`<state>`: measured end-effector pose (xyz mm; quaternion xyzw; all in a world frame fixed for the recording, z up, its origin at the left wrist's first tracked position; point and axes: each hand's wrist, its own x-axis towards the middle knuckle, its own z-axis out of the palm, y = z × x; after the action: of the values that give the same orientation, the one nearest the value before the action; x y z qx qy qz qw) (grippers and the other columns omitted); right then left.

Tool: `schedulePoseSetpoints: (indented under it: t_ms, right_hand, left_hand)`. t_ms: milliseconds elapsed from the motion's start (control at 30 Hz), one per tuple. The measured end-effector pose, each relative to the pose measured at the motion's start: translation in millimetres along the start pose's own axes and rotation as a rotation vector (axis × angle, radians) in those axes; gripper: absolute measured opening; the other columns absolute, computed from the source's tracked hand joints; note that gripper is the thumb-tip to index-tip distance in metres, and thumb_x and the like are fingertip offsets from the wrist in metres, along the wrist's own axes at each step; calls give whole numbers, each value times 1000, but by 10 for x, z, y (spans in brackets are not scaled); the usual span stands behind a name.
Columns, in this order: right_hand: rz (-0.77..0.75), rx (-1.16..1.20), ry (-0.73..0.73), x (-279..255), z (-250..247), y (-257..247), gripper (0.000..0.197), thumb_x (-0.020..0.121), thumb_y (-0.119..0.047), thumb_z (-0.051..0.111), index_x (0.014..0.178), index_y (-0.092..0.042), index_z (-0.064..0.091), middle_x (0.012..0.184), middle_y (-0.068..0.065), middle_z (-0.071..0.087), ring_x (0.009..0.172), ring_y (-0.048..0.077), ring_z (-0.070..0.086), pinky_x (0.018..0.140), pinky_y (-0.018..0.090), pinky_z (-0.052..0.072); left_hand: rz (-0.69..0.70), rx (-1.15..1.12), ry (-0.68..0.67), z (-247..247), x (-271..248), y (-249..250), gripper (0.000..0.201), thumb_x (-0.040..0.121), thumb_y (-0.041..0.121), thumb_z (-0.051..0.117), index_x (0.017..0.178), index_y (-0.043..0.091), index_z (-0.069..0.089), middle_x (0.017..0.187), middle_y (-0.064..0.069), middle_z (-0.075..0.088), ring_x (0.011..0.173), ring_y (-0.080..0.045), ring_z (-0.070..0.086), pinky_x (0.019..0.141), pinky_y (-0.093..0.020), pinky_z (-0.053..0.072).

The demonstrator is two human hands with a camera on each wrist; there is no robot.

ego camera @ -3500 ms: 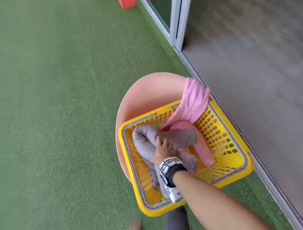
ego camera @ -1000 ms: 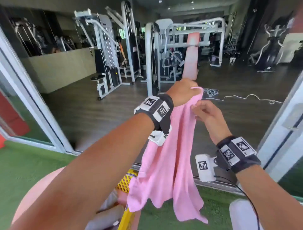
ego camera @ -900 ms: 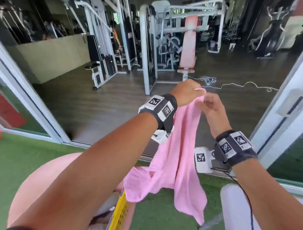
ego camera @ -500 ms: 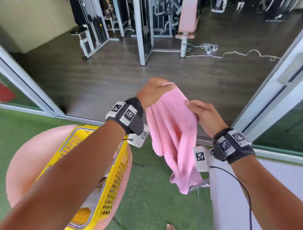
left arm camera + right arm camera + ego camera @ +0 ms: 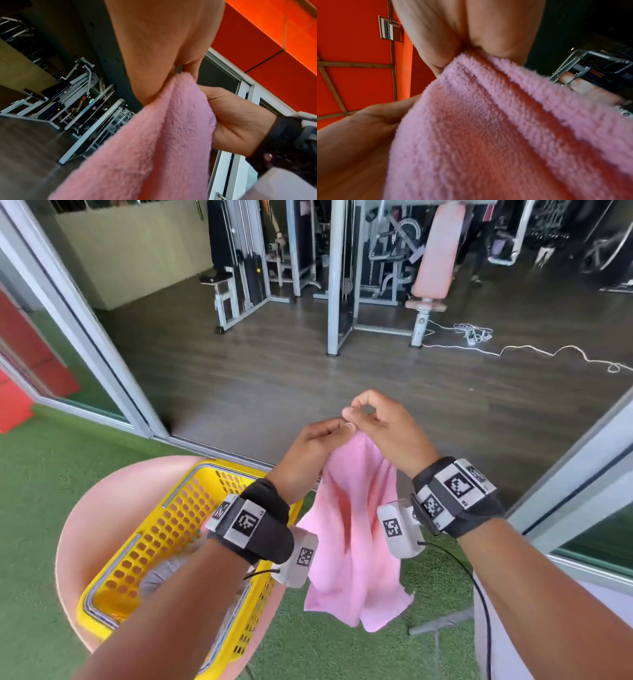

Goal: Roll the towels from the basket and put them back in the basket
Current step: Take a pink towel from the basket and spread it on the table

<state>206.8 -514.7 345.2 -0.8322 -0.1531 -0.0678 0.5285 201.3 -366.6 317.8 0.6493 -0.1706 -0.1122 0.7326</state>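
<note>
A pink towel (image 5: 356, 542) hangs loosely in the air from both hands, to the right of the yellow basket (image 5: 171, 525). My left hand (image 5: 337, 430) pinches its top edge, and my right hand (image 5: 356, 414) holds the same edge right beside it, fingers curled. The left wrist view shows the left fingers (image 5: 171, 58) nipping the fluffy pink towel (image 5: 154, 135), with the right hand (image 5: 236, 121) close by. In the right wrist view the pink towel (image 5: 488, 121) is caught between thumb and fingers. A rolled grey towel (image 5: 161, 573) lies in the basket, mostly hidden by my left forearm.
The basket stands on a round pink stool (image 5: 102, 508) on green turf (image 5: 51, 474). A sliding door track (image 5: 212, 450) runs just beyond it, with gym machines (image 5: 335, 268) and a white cable (image 5: 513, 350) on the dark floor. A white surface (image 5: 507, 645) lies under my right arm.
The pink towel was lifted out of the basket and held high. Both hands have since come lower and closer together at its top edge, and the view has tilted down.
</note>
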Motion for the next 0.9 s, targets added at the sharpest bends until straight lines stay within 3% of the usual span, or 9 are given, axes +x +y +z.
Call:
schedulePoseSetpoints:
  t_ms: [67, 100, 167, 267, 367, 500, 633, 767, 900]
  right_hand:
    - [11, 19, 15, 62, 103, 19, 19, 96, -27, 55, 85, -13, 60, 56, -12, 49, 52, 2, 40, 55, 18, 34]
    - [8, 34, 33, 71, 165, 39, 24, 97, -28, 54, 78, -15, 59, 58, -14, 51, 56, 0, 43, 60, 18, 36]
    - [29, 102, 69, 16, 318, 123, 35, 97, -32, 53, 68, -14, 57, 62, -18, 49, 62, -1, 42, 64, 21, 36]
    - [44, 220, 36, -253, 528, 307, 41, 98, -26, 53, 71, 4, 49, 73, 2, 36, 72, 12, 34, 63, 28, 29]
    - [39, 194, -18, -402, 532, 337, 32, 97, -17, 55, 70, 1, 49, 70, 1, 34, 69, 10, 33, 60, 25, 27]
    - [-14, 103, 18, -85, 486, 18, 27, 95, -18, 57, 75, 1, 59, 66, 11, 49, 66, 6, 43, 62, 21, 35]
    - [-23, 167, 90, 62, 632, -123, 27, 97, -20, 54, 74, -9, 64, 70, 4, 60, 69, 4, 48, 68, 23, 39]
    - [65, 302, -43, -290, 826, 193, 46, 94, -32, 56, 73, 8, 48, 71, 6, 35, 70, 15, 33, 62, 33, 26]
    - [30, 242, -79, -359, 695, 223, 37, 96, -22, 54, 67, -4, 40, 72, 2, 28, 69, 12, 29, 62, 29, 24]
  left_hand:
    - [20, 60, -38, -95, -27, 78, 29, 94, 13, 54, 105, -13, 61, 103, -14, 61, 100, -20, 52, 98, -43, 42]
    - [36, 112, -53, -154, -31, 111, 29, 93, 13, 55, 102, -13, 61, 100, -13, 61, 98, -18, 52, 95, -42, 42]
    - [80, 220, -24, -265, -34, 199, 27, 92, 14, 57, 83, -11, 60, 81, -7, 53, 82, -13, 46, 76, -34, 39]
    - [149, 262, 222, -488, -28, 294, 39, 93, 12, 56, 57, 12, 41, 59, 9, 35, 58, -7, 31, 55, -24, 25]
    - [196, 285, 319, -684, -116, 168, 34, 94, 19, 52, 63, 14, 38, 65, 3, 31, 63, -10, 30, 59, -27, 27]
    - [56, 234, 56, -465, -265, -52, 29, 98, 27, 47, 102, 1, 61, 99, -3, 60, 96, -11, 52, 92, -34, 42]
    - [55, 74, 47, -522, -254, 81, 30, 99, 18, 51, 100, -11, 60, 94, -16, 61, 87, -21, 53, 76, -36, 43]
    - [100, 168, 153, -814, -218, 288, 31, 93, 19, 57, 73, -4, 50, 70, -10, 38, 65, -16, 35, 54, -30, 28]
    - [109, 124, 242, -934, -245, 239, 34, 94, 19, 55, 73, -6, 45, 69, -8, 40, 66, -18, 37, 58, -27, 30]
